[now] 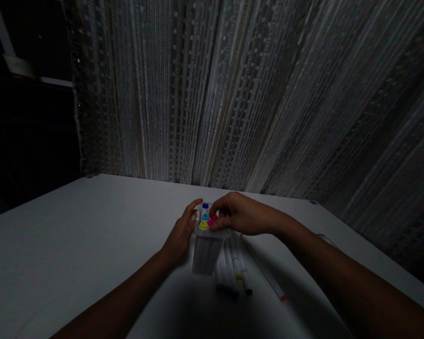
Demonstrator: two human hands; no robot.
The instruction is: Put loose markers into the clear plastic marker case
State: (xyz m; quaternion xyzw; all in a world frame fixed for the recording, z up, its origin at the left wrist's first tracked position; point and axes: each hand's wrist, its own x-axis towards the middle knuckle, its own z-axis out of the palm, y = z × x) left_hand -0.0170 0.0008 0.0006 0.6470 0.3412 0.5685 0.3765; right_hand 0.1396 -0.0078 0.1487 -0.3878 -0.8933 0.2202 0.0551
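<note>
A clear plastic marker box (204,252) stands upright on the white table (92,226). Several markers stand inside it, their coloured caps showing: blue (205,206), cyan (205,216), yellow (203,225) and pink (212,220). My left hand (181,235) wraps the box's left side, thumb at its top edge. My right hand (238,214) is over the top, fingertips pinched on the pink-capped marker. Several loose white markers (233,268) lie on the table just right of the box.
A thin pen with a red tip (270,282) lies right of the loose markers. A striped curtain (250,94) hangs behind the table. The room is dim; the left side is dark.
</note>
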